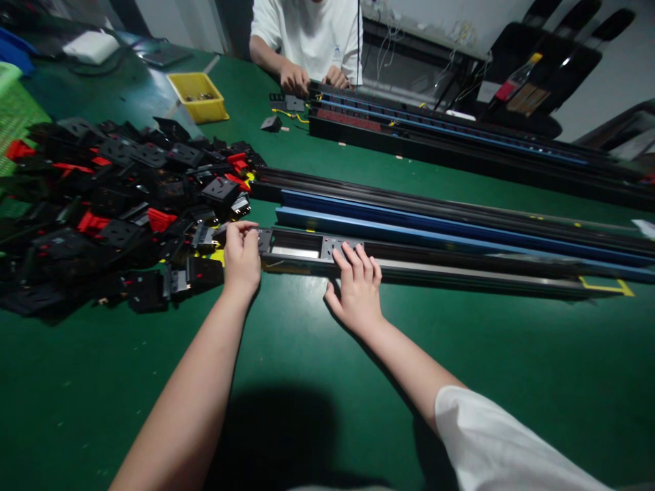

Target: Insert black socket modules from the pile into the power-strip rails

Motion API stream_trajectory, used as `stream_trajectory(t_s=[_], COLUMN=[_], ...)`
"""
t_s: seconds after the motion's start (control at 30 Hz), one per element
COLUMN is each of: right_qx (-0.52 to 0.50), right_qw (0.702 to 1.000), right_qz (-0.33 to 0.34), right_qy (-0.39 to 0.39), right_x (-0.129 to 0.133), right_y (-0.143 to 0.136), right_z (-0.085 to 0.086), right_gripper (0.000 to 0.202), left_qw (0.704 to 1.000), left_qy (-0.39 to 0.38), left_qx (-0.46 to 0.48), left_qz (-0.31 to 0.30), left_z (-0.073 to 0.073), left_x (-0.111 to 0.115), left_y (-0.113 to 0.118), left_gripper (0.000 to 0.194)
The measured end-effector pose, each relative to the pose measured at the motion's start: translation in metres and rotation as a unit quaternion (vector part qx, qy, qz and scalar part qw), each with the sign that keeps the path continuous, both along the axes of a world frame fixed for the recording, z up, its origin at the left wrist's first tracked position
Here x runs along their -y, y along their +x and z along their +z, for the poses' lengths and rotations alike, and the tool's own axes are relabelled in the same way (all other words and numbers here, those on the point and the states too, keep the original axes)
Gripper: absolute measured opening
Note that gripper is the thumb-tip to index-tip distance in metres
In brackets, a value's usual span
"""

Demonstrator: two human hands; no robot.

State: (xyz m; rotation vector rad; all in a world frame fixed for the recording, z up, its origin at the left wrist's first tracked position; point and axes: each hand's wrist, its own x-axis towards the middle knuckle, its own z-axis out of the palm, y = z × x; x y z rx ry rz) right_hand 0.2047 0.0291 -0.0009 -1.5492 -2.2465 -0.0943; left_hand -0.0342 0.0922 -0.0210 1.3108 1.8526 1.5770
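A long black metal rail lies across the table in front of me. At its left end my left hand is closed, thumb and fingers pinching a dark socket module, partly hidden by the hand. My right hand rests with its fingers spread over a second grey socket module seated in the rail's channel. Between the two modules the channel is uncovered. Just behind the rail runs a blue metal profile.
A large heap of black socket modules with red pieces lies to the left. Behind are a yellow bin and a green basket. Across the green table, a co-worker has both hands at other long black rails.
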Motion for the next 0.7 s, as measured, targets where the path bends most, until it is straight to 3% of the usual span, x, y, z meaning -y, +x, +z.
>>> stream_trajectory(t_s=[0.33,0.7], right_qx=[0.0,-0.001], right_qw=[1.0,1.0], right_qz=[-0.002,-0.004], right_qy=[0.005,0.004], right_x=[0.0005,-0.0001], right_y=[-0.0003,-0.0011], right_z=[-0.0002,0.0001], right_gripper=[0.064,0.064], left_qw=[0.998,0.998], left_qy=[-0.027,-0.033], left_qx=[-0.024,-0.034], left_qz=[-0.055,-0.05], left_z=[-0.0007,0.0006], left_x=[0.0035,0.0038], left_y=[-0.0019,-0.0032], left_gripper=[0.047,0.053])
